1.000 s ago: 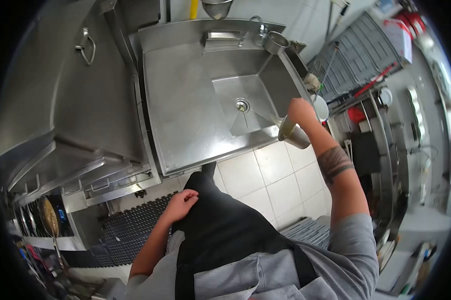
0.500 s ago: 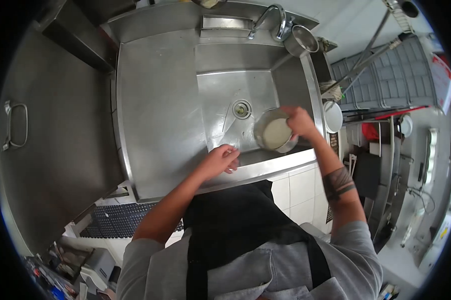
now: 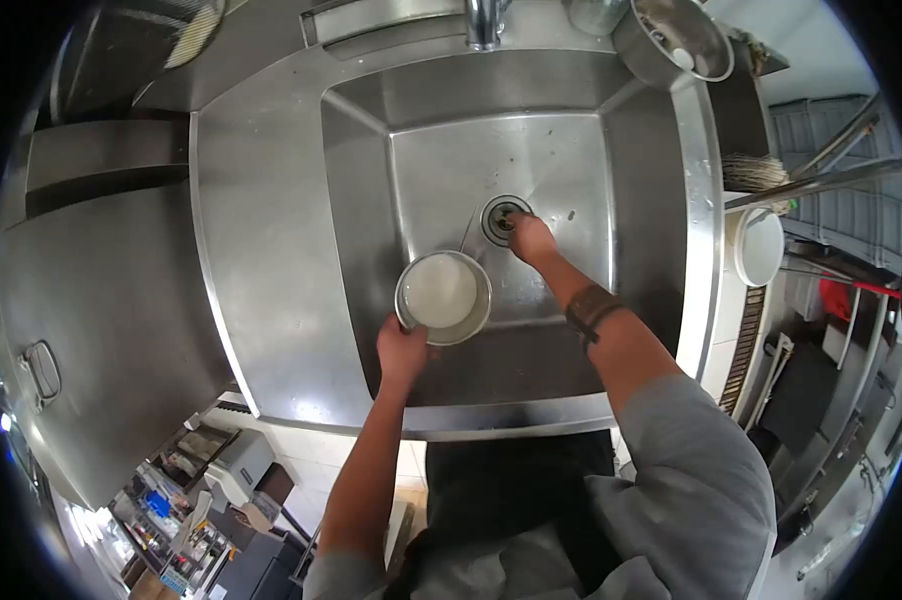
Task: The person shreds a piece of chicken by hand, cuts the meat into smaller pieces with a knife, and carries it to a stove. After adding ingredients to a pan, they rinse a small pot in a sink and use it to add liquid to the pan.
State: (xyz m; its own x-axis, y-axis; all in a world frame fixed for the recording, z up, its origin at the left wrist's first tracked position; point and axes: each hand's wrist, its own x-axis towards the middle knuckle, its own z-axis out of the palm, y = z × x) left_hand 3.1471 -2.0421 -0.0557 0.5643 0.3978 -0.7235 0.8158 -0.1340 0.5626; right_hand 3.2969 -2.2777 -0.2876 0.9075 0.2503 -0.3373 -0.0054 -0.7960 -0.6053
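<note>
My left hand (image 3: 403, 350) grips the near left rim of a round metal pot (image 3: 479, 310) low in the steel sink (image 3: 561, 290). Cloudy whitish liquid (image 3: 441, 290) lies inside the pot. To the right and farther off, my right hand (image 3: 531, 238) reaches down to the sink drain (image 3: 499, 232), its fingers closed at the strainer. Whatever those fingertips hold, if anything, is too small to make out. A thin, straight line shows between the pot and the drain.
The faucet (image 3: 483, 24) stands behind the sink. A metal bowl (image 3: 671, 45) sits on the back right corner, with a white bucket (image 3: 759, 248) beyond the right edge. Left of the basin is a flat steel drainboard (image 3: 271, 250).
The pot has moved from my right hand to my left hand, and leftward in the sink. My right hand has gone to the drain. The view has shifted closer over the sink.
</note>
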